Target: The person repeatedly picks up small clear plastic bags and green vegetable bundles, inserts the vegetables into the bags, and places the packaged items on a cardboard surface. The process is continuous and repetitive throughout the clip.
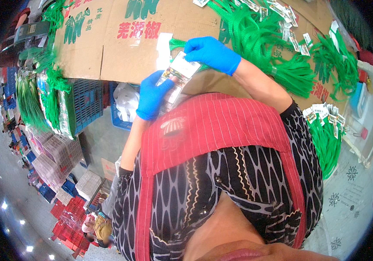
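Observation:
My left hand point(152, 96), in a blue glove, holds a printed card label point(181, 70) with a barcode, its thumb across the lower part. More labels seem to lie beneath that one in the same grip. At the label's upper corner, the fingertips of my right hand point(213, 54), also gloved in blue, are pinched together. Green mesh netting point(177, 44) shows just behind these fingers; how it meets the label is hidden. A white paper strip point(164, 50) lies on the cardboard beside the label.
Flattened printed cardboard point(121, 58) covers the work surface. Tagged green mesh bags point(248, 36) are heaped at the right, and another bundle point(325, 140) hangs off the edge. Left are a blue crate point(88, 104), a bin with white plastic point(126, 102) and bundled green vegetables point(29, 98).

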Demonstrator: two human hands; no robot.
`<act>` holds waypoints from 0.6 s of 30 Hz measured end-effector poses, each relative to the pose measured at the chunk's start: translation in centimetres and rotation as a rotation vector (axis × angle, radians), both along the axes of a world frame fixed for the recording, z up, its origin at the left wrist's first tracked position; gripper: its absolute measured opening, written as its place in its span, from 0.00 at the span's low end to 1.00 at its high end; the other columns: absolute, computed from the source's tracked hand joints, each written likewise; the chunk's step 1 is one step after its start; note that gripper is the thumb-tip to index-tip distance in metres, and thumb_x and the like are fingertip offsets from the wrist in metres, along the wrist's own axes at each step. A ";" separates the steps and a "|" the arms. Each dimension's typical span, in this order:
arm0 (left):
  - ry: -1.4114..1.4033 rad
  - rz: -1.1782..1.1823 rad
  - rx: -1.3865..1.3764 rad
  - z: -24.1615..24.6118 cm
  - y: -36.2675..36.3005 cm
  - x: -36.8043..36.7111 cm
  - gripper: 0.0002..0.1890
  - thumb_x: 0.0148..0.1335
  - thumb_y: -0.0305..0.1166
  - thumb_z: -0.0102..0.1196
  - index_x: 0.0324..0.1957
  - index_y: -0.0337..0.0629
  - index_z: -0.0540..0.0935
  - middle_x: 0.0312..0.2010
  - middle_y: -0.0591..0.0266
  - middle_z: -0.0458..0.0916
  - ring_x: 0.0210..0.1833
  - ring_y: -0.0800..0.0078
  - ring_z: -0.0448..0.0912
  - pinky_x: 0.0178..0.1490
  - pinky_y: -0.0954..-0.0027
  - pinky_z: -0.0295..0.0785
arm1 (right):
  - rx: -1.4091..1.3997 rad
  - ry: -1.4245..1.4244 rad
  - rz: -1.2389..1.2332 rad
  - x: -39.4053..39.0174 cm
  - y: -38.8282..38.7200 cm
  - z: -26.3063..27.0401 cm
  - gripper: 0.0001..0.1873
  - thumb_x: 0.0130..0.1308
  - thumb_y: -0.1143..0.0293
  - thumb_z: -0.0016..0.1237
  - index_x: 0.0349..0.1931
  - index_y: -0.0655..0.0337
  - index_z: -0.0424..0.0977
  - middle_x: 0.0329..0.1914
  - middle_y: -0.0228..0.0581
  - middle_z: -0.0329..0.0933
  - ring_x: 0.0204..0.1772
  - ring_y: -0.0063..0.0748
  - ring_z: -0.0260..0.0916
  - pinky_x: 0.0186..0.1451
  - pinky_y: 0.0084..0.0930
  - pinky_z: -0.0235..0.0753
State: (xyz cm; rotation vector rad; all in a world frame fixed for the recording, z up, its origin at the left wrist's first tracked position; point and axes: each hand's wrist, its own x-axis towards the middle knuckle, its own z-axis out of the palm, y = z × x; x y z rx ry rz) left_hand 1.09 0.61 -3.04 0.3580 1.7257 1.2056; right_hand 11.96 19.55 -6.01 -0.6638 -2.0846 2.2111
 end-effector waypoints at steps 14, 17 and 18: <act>-0.006 -0.032 0.034 2.2 -0.1 -0.7 0.11 0.60 0.33 0.57 0.42 0.38 0.78 0.34 0.67 0.77 0.39 0.81 0.71 0.41 0.78 0.67 | 0.262 0.145 -0.010 0.8 -2.0 0.9 0.13 0.63 0.63 0.51 0.43 0.60 0.74 0.36 0.36 0.75 0.40 0.21 0.71 0.45 0.21 0.71; 0.028 -0.073 0.008 2.7 -0.1 -0.8 0.11 0.61 0.33 0.56 0.42 0.37 0.78 0.34 0.67 0.78 0.37 0.82 0.72 0.41 0.79 0.67 | 0.153 0.165 0.005 0.8 -2.0 1.4 0.13 0.63 0.65 0.51 0.44 0.61 0.73 0.36 0.33 0.75 0.40 0.19 0.70 0.45 0.20 0.70; 0.046 -0.078 0.005 2.8 -0.1 -0.8 0.11 0.61 0.33 0.56 0.41 0.37 0.78 0.34 0.66 0.79 0.36 0.82 0.73 0.41 0.79 0.67 | 0.133 0.209 0.004 0.8 -2.0 1.4 0.13 0.63 0.65 0.50 0.44 0.61 0.73 0.36 0.32 0.74 0.40 0.18 0.69 0.45 0.20 0.70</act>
